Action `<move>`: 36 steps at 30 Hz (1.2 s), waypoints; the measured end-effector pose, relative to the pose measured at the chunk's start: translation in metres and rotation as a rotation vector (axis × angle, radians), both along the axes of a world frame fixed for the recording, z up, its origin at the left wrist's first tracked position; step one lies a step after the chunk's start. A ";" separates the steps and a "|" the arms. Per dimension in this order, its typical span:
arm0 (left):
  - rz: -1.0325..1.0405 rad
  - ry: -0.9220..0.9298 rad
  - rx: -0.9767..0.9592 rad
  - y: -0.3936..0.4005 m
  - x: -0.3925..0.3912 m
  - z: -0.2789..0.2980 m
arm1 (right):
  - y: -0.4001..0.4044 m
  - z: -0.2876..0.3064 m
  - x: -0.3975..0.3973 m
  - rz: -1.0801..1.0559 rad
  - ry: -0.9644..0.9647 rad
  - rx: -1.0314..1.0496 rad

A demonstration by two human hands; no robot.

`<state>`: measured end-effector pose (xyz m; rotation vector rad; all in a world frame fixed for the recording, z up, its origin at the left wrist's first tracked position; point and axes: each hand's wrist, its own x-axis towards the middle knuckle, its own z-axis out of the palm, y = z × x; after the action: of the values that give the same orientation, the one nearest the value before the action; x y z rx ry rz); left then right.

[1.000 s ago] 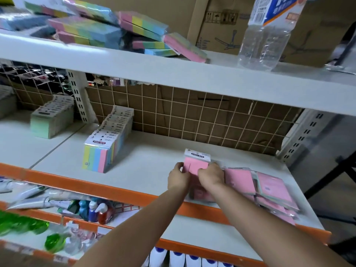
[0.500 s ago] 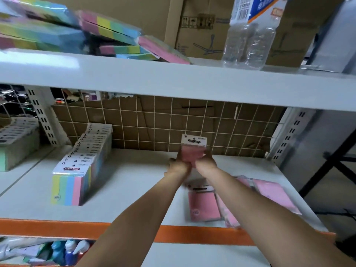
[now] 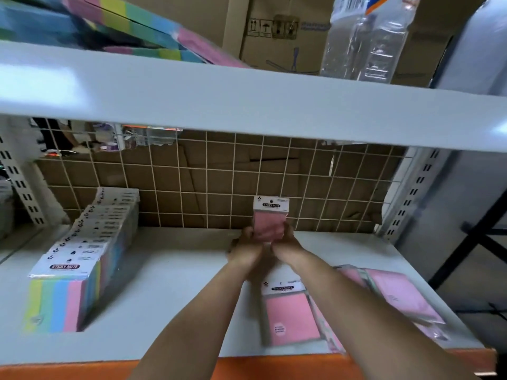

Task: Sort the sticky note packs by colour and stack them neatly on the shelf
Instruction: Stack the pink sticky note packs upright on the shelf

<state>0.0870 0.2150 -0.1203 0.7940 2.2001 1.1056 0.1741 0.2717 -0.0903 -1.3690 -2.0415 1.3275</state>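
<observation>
A pink sticky note pack (image 3: 269,219) stands upright near the back of the white shelf (image 3: 175,270), close to the wire grid. My left hand (image 3: 245,247) grips its left side and my right hand (image 3: 286,244) grips its right side. Loose pink packs (image 3: 292,315) lie flat at the shelf's front right, and more pink packs (image 3: 400,294) are partly under my right forearm. A row of multicolour packs (image 3: 82,259) stands at the left. Further multicolour packs (image 3: 131,23) lie jumbled on the upper shelf.
The wire grid panel (image 3: 214,176) with cardboard behind it closes the back. A clear plastic bottle (image 3: 367,37) and cardboard boxes (image 3: 274,26) stand on the upper shelf. The upper shelf board (image 3: 247,105) overhangs the hands. An orange edge (image 3: 274,366) runs along the shelf front.
Both hands carried the upright pink pack from the shelf's front toward the back grid. The camera moved closer and tilted up.
</observation>
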 end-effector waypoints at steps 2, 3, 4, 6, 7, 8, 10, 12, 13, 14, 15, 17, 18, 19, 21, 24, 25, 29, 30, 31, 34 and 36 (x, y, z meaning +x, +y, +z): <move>-0.025 0.018 0.001 -0.001 -0.001 0.001 | 0.003 0.001 -0.001 0.048 -0.009 0.009; -0.037 0.028 -0.001 0.000 -0.002 -0.001 | 0.006 0.001 -0.002 0.076 -0.011 0.020; -0.045 0.047 -0.006 0.002 -0.004 -0.003 | 0.009 0.001 -0.001 0.095 -0.011 0.032; -0.055 0.090 -0.014 0.004 -0.006 -0.006 | 0.015 0.003 0.001 0.119 -0.014 0.005; -0.051 0.098 -0.018 0.005 -0.007 -0.007 | 0.019 0.003 0.001 0.128 -0.054 -0.005; -0.045 0.096 -0.027 0.005 -0.007 -0.007 | 0.021 0.004 0.002 0.151 -0.110 -0.002; -0.037 0.094 -0.031 0.006 -0.009 -0.005 | 0.025 0.008 0.001 0.173 -0.152 -0.009; -0.029 0.094 -0.040 0.005 -0.009 -0.002 | 0.032 0.003 -0.002 0.179 -0.165 -0.021; -0.029 0.096 -0.041 0.004 -0.008 -0.001 | 0.040 -0.005 -0.004 0.181 -0.150 -0.023; -0.033 0.098 -0.041 0.004 -0.009 -0.001 | 0.045 -0.012 -0.006 0.180 -0.139 -0.022; -0.037 0.095 -0.043 0.005 -0.009 -0.001 | 0.046 -0.013 -0.007 0.183 -0.139 -0.018; -0.044 0.093 -0.048 0.005 -0.010 -0.001 | 0.046 -0.012 -0.007 0.203 -0.160 0.000; -0.047 0.090 -0.048 0.005 -0.010 0.000 | 0.041 -0.007 -0.005 0.205 -0.176 0.006; -0.048 0.085 -0.045 0.005 -0.010 0.000 | 0.040 -0.004 -0.005 0.191 -0.190 0.000; -0.041 0.063 -0.045 0.002 -0.008 0.005 | 0.036 0.002 -0.004 0.176 -0.259 -0.013; -0.036 0.055 -0.038 -0.003 -0.004 0.009 | 0.030 0.013 0.002 0.267 -0.403 0.033; -0.040 0.061 -0.031 -0.005 -0.003 0.010 | 0.029 0.018 0.006 0.314 -0.407 0.069; -0.057 0.055 -0.007 -0.016 0.003 0.016 | 0.016 0.032 0.020 0.462 -0.563 0.129; -0.053 0.057 -0.031 -0.020 0.006 0.019 | 0.014 0.034 0.022 0.466 -0.603 0.121; -0.039 0.046 -0.042 -0.024 0.007 0.019 | 0.013 0.034 0.024 0.462 -0.641 0.123; 0.024 -0.011 -0.102 -0.039 0.018 0.024 | 0.005 0.042 0.032 0.526 -0.769 0.166; 0.068 0.008 -0.179 -0.047 0.024 0.027 | -0.002 0.049 0.036 0.571 -0.791 0.175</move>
<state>0.1111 0.1676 -0.0935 0.6522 2.3096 0.9219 0.2101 0.2698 -0.0411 -1.4222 -3.1698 0.7856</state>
